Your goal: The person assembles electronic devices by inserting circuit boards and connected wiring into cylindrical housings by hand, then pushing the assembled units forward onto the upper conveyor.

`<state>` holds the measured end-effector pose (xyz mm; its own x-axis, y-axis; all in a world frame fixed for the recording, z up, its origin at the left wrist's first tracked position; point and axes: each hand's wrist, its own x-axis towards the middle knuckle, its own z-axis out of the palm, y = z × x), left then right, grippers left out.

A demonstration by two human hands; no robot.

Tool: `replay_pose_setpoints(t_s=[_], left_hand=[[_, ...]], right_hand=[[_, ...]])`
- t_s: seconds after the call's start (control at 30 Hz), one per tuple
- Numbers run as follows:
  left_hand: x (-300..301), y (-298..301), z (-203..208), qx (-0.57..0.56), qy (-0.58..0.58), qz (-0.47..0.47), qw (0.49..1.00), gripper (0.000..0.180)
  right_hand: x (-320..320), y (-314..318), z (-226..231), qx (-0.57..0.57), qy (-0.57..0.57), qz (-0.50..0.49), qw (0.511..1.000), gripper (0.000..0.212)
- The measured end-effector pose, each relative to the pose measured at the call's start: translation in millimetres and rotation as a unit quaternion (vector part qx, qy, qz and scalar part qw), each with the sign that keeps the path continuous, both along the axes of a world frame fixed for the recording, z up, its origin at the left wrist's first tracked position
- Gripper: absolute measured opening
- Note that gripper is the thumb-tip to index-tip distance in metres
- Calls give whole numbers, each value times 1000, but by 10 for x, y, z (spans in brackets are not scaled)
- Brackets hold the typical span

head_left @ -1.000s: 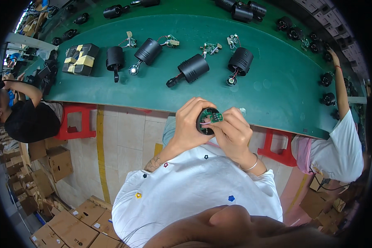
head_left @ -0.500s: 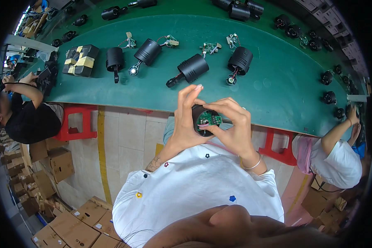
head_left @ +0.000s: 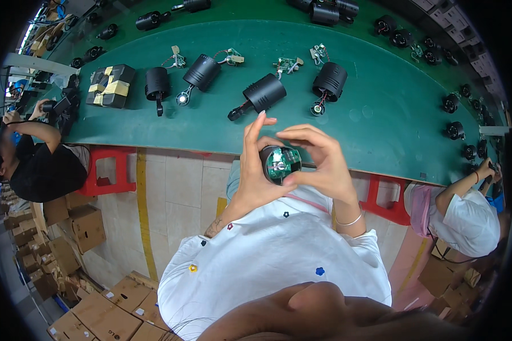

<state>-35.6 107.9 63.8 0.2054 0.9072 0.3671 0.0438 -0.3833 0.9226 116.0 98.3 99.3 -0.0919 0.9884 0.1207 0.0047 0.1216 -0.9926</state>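
Note:
Over the table's near edge, my left hand (head_left: 252, 179) grips a black cylindrical housing (head_left: 269, 175), its open end facing up. Inside that end sits a green circuit board (head_left: 281, 161) with a pale wire or connector. My right hand (head_left: 326, 166) curves around the right side in a C shape. Its thumb tip meets the lower right rim, while its other fingers stand apart from the housing. Beyond my hands, similar black housings (head_left: 264, 93) lie on the green table (head_left: 210, 126), with small circuit boards (head_left: 288, 65) wired to them.
A black block wrapped in yellow tape (head_left: 111, 86) is at the table's left. More housings (head_left: 326, 13) lie along the far side. Co-workers sit left (head_left: 37, 170) and right (head_left: 466, 219) on red stools (head_left: 115, 170). Cardboard boxes (head_left: 99, 315) are stacked at lower left.
The circuit board now sits more squarely within the housing's open end. My right fingers have spread and lifted off, leaving the thumb at the rim. My left hand keeps its grip.

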Motion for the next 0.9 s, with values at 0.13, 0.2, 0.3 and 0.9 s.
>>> replay_pose_setpoints(t_s=[0.13,0.2,0.3,0.9], left_hand=[[3,13,33,-22,34,18,999,107],[20,9,52,-9,51,14,999,100],[22,5,49,5,69,10,998,93],[35,-20,-11,-12,21,37,999,55]], right_hand=[[27,14,62,7,72,-50,996,41],[-3,-19,96,19,46,-79,996,37],[-26,-52,116,30,21,-108,994,34],[-115,-42,-7,111,-29,-119,986,17]])
